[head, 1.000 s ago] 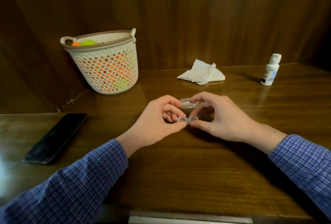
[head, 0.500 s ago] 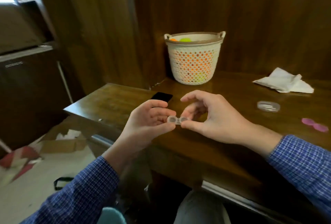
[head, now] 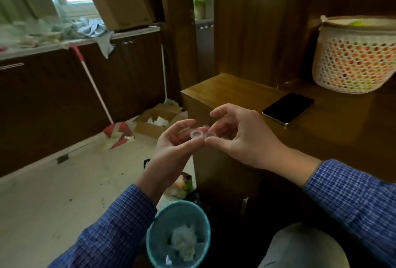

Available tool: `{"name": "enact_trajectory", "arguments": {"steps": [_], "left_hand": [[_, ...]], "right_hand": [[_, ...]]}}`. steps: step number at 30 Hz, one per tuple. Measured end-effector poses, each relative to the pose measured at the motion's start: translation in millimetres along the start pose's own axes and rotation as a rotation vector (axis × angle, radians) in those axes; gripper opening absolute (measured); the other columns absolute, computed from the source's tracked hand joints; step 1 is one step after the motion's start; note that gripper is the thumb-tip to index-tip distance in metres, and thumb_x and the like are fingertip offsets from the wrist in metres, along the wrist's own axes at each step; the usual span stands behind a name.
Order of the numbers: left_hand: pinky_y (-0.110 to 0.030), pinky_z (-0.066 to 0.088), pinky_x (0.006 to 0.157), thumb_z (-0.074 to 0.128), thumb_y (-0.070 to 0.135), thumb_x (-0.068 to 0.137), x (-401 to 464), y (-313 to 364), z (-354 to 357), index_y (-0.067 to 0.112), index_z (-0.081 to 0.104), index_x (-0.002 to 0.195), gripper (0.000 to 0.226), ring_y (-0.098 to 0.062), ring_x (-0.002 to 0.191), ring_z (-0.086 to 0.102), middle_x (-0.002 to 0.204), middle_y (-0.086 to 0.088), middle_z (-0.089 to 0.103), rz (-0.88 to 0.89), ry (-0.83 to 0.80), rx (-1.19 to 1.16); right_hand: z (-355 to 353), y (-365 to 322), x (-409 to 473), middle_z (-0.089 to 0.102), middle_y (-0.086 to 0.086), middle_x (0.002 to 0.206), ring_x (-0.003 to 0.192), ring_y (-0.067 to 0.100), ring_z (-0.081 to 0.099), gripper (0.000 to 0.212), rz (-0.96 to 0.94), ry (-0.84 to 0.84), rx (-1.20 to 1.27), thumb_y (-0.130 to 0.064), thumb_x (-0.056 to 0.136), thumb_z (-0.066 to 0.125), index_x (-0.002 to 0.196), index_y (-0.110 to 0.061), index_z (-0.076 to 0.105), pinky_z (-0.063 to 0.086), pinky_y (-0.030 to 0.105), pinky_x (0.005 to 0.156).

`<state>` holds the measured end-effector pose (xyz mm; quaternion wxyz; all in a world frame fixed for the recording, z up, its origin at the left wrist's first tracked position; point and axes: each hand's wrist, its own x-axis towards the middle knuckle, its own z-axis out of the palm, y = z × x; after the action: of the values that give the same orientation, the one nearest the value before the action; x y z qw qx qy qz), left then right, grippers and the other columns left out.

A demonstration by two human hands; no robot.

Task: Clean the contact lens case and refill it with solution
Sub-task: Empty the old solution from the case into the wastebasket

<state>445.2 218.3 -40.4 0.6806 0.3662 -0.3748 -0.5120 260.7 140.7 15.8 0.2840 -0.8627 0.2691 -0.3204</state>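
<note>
A small clear contact lens case [head: 201, 134] with two open round wells is held in the air past the left end of the desk. My left hand [head: 173, 145] pinches its left end between thumb and fingers. My right hand [head: 240, 137] pinches its right end, with the index finger raised above it. The case hangs above the floor, with a teal waste bin [head: 177, 234] below and nearer to me. The solution bottle and the caps are out of view.
A black phone [head: 288, 108] lies on the wooden desk [head: 225, 87], with a white mesh basket [head: 355, 53] behind it. The teal bin holds crumpled tissue. A broom [head: 96, 89] leans on dark cabinets, and an open cardboard box [head: 156, 121] sits on the floor.
My view has swung left, away from the desk top. Both hands carried the case off the desk's left end, over the floor and the bin. The grip on the case is unchanged.
</note>
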Motion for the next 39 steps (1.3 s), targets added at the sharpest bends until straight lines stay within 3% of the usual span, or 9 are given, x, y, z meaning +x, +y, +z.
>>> {"name": "enact_trajectory", "arguments": {"steps": [7, 10, 13, 18, 23, 28, 32, 36, 39], "left_hand": [[-0.034, 0.062, 0.085, 0.101, 0.014, 0.055, -24, 6, -44, 0.004, 0.067, 0.113, 0.068, -0.031, 0.101, 0.074, 0.110, -0.020, 0.074, -0.006, 0.086, -0.165], [-0.034, 0.062, 0.085, 0.080, -0.002, 0.078, -31, 4, -59, 0.001, 0.066, 0.108, 0.033, -0.031, 0.099, 0.073, 0.108, -0.021, 0.073, 0.024, 0.094, -0.203], [-0.032, 0.062, 0.081, 0.062, -0.006, 0.085, -35, 1, -75, -0.001, 0.065, 0.109, 0.025, -0.029, 0.095, 0.074, 0.104, -0.019, 0.073, 0.037, 0.126, -0.162], [-0.034, 0.062, 0.083, 0.074, 0.001, 0.083, -36, 3, -107, 0.001, 0.071, 0.110, 0.027, -0.030, 0.096, 0.075, 0.106, -0.019, 0.076, 0.056, 0.106, -0.050], [-0.044, 0.062, 0.090, 0.084, 0.011, 0.077, -36, 0, -136, 0.006, 0.075, 0.110, 0.035, -0.035, 0.102, 0.075, 0.111, -0.019, 0.077, 0.042, 0.129, 0.360], [-0.023, 0.063, 0.078, 0.084, 0.003, 0.081, -25, -21, -152, 0.004, 0.076, 0.111, 0.030, -0.010, 0.086, 0.078, 0.097, -0.004, 0.081, -0.001, 0.022, 0.940], [-0.011, 0.057, 0.076, 0.082, 0.013, 0.086, -7, -43, -147, 0.015, 0.077, 0.116, 0.030, 0.008, 0.076, 0.067, 0.108, 0.002, 0.079, -0.019, -0.176, 1.502], [-0.022, 0.058, 0.085, 0.079, 0.013, 0.087, 9, -58, -133, 0.017, 0.075, 0.119, 0.032, -0.012, 0.094, 0.072, 0.114, -0.001, 0.077, -0.090, -0.380, 1.784], [-0.028, 0.060, 0.085, 0.075, 0.008, 0.088, 15, -62, -123, 0.015, 0.075, 0.118, 0.030, -0.017, 0.095, 0.070, 0.114, -0.004, 0.075, -0.132, -0.459, 1.874]], "right_hand": [[60, -14, 18, 0.077, -0.012, 0.093, 0.082, 0.000, 0.073, 0.058, -0.055, -0.017, 0.056, -0.038, 0.080, 0.087, 0.128, -0.017, 0.062, 0.060, 0.015, 0.077], [78, -15, 23, 0.077, -0.013, 0.091, 0.081, -0.001, 0.073, 0.059, -0.066, -0.038, 0.062, -0.038, 0.079, 0.088, 0.128, -0.018, 0.062, 0.061, 0.017, 0.077], [94, -14, 26, 0.076, -0.014, 0.091, 0.082, -0.002, 0.072, 0.059, -0.075, -0.055, 0.076, -0.038, 0.081, 0.087, 0.129, -0.017, 0.061, 0.060, 0.015, 0.077], [113, -9, 29, 0.075, -0.015, 0.096, 0.086, -0.003, 0.071, 0.056, -0.072, -0.101, 0.081, -0.045, 0.085, 0.080, 0.131, -0.020, 0.059, 0.058, 0.013, 0.076], [118, 12, 26, 0.070, -0.021, 0.091, 0.090, -0.012, 0.064, 0.041, -0.008, -0.139, 0.033, -0.036, 0.093, 0.073, 0.129, -0.022, 0.058, 0.050, 0.004, 0.070], [116, 28, 21, 0.071, -0.018, 0.090, 0.086, -0.006, 0.066, 0.040, 0.026, -0.166, -0.034, -0.035, 0.096, 0.069, 0.132, -0.024, 0.057, 0.052, 0.008, 0.068], [114, 35, 18, 0.072, -0.015, 0.088, 0.080, -0.001, 0.067, 0.039, 0.043, -0.194, -0.075, -0.035, 0.096, 0.069, 0.132, -0.024, 0.058, 0.052, 0.012, 0.067], [110, 41, 16, 0.072, -0.013, 0.086, 0.080, -0.002, 0.067, 0.036, 0.052, -0.224, -0.107, -0.034, 0.097, 0.068, 0.130, -0.024, 0.059, 0.049, 0.009, 0.062], [107, 43, 12, 0.072, -0.013, 0.088, 0.078, 0.002, 0.068, 0.037, 0.054, -0.251, -0.151, -0.033, 0.098, 0.068, 0.132, -0.024, 0.058, 0.050, 0.011, 0.065]]}}
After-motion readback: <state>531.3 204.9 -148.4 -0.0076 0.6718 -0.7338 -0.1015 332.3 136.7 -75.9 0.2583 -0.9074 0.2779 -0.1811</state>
